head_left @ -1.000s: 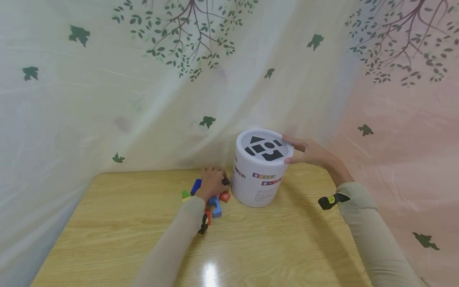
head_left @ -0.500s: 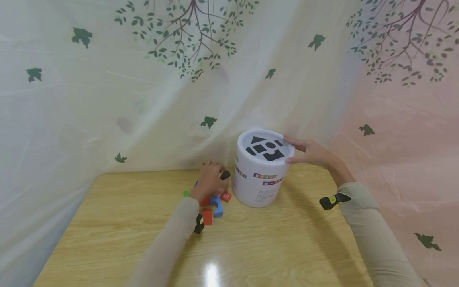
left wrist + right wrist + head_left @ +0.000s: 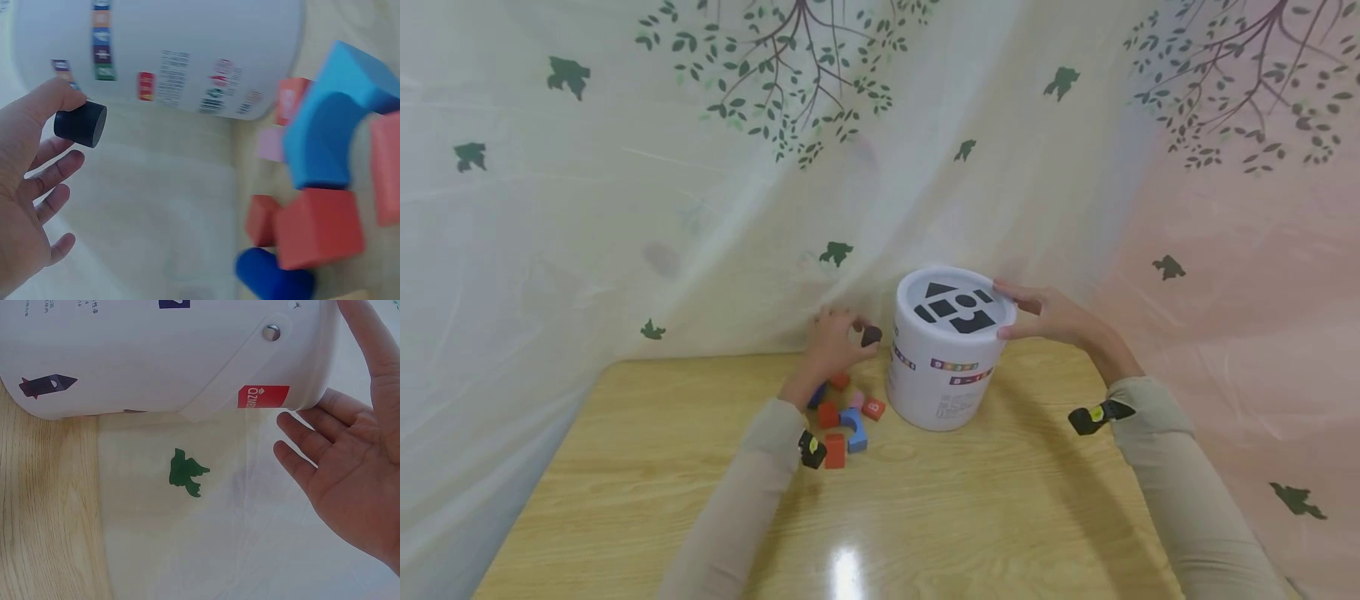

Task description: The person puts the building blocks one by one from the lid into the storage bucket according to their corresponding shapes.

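My left hand point(image 3: 832, 343) pinches a dark cylindrical block point(image 3: 81, 124) between thumb and index finger, raised just left of the bucket's upper wall. In the left wrist view its other fingers are spread apart. The white bucket point(image 3: 936, 387) stands upright on the table, its lid point(image 3: 916, 293) cut with dark shaped holes: triangle, round, square and others. On the bucket's right, my right hand point(image 3: 1054, 317) holds the rim, thumb on the near side and fingers on the far side. The right wrist view shows some of these fingers point(image 3: 297, 461) held away from the wall.
Left of the bucket lie loose blocks: a blue arch point(image 3: 856, 435), a red block point(image 3: 835, 452), a small lettered red block point(image 3: 873, 407), a pink one point(image 3: 856, 399) and a blue cylinder point(image 3: 275, 275). Behind the wooden table point(image 3: 970, 517) hangs a printed curtain point(image 3: 737, 250).
My left hand has risen off the block pile with the dark cylindrical block, uncovering more blocks beneath. The right hand and the bucket have stayed in place.
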Demonstrator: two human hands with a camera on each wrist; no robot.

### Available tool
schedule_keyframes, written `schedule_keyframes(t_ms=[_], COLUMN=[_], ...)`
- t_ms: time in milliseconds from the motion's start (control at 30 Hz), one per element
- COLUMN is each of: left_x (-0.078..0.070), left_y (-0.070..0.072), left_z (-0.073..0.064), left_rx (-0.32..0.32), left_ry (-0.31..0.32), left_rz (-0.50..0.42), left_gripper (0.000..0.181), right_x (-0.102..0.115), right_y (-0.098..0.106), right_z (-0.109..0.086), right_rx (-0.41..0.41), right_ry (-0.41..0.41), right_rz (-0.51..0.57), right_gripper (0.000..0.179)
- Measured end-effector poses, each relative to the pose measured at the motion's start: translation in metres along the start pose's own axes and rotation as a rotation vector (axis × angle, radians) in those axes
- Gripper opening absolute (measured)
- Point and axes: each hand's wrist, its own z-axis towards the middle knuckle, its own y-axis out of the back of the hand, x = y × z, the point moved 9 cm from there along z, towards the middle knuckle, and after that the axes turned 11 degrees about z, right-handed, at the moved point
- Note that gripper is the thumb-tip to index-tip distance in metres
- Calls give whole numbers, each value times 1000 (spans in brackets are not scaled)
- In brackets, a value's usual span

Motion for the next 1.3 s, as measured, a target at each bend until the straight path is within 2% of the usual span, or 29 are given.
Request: schedule_keyframes(t_ms=[433, 567, 733, 900, 1100, 1300], left_x=[-27, -40, -61, -81, -99, -110], left_y=[66, 79, 80, 76, 64, 54], left_z=[15, 21, 31, 38, 42, 41], left_rx=[-229, -275, -264, -243, -206, -159], left_ry=[-52, -82, -95, -103, -127, -149], left_rz=[-59, -80, -134, -183, -168, -153], left_gripper=[39, 37, 36, 36, 37, 41], right_x=[1, 1, 1, 1, 3, 5], right_y=[0, 0, 0, 0, -1, -4], right_z=[1, 1, 1, -1, -3, -6], right_rx=[-3, -3, 0, 0, 3, 12], right_ry=[7, 10, 6, -1, 2, 25], right_rz=[-5, -4, -3, -4, -13, -46], right_gripper=[95, 94, 94, 93, 93, 92])
